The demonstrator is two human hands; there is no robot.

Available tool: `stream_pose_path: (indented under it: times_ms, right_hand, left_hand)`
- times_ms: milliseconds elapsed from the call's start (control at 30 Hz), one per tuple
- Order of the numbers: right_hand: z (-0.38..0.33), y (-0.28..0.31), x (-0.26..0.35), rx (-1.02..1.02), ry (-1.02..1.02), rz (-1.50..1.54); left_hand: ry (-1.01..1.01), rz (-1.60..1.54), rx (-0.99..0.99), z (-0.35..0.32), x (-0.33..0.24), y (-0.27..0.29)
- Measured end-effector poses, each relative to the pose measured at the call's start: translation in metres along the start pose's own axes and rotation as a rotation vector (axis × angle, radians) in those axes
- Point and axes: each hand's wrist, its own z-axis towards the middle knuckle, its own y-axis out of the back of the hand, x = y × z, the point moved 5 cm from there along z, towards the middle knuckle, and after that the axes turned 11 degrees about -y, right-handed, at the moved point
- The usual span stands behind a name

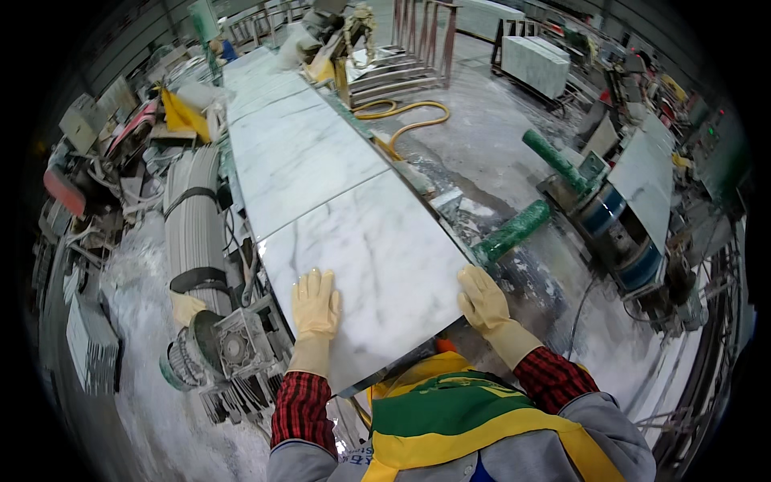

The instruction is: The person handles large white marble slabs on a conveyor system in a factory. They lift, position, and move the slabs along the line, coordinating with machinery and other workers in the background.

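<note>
Both gloved hands lie open, palms flat, on the near marble slab point(365, 257): the left hand point(315, 304) beside its left edge, the right hand point(482, 299) at its right corner. An apron point(450, 410) hides the slab's near edge. Further slabs point(297, 145) blur toward the bench's far end.

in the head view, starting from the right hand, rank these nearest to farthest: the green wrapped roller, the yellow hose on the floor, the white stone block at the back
From the right hand:
1. Green wrapped roller, just up and right of it.
2. Yellow hose, coiled on the floor farther ahead.
3. White stone block, at the far back right.
</note>
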Motion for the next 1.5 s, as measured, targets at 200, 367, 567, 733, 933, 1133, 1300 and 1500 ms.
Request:
stream_pose_path:
  times_ms: [200,367,567,733,933,1133,1300,1500]
  right_hand:
    - [-0.028,0.02,0.006,0.011,-0.121,0.021]
    - [-0.041,0.017,0.005,0.052,-0.185,-0.041]
    - [-0.051,0.015,-0.001,0.071,-0.189,0.009]
    - [-0.044,0.023,0.011,0.065,-0.163,-0.003]
    - [-0.04,0.036,-0.01,0.175,-0.142,0.121]
    - [-0.048,0.055,-0.008,0.202,-0.57,0.379]
    - [-0.081,0.044,-0.025,0.522,-1.015,0.174]
    - [-0.129,-0.021,-0.011,0.815,-1.089,0.969]
  left_hand:
    - [0.027,0.021,0.014,0.024,0.026,-0.022]
    - [0.028,0.017,-0.018,0.029,0.03,-0.026]
    - [0.008,0.042,0.0,0.03,0.029,-0.024]
    - [0.013,0.009,-0.036,0.031,0.03,-0.023]
    - [0.028,0.053,-0.046,0.034,0.029,-0.028]
    - [0.074,0.037,-0.026,0.033,0.03,-0.029]
    - [0.08,0.049,-0.021,0.034,0.029,-0.029]
    - [0.09,0.036,-0.004,0.04,0.028,-0.031]
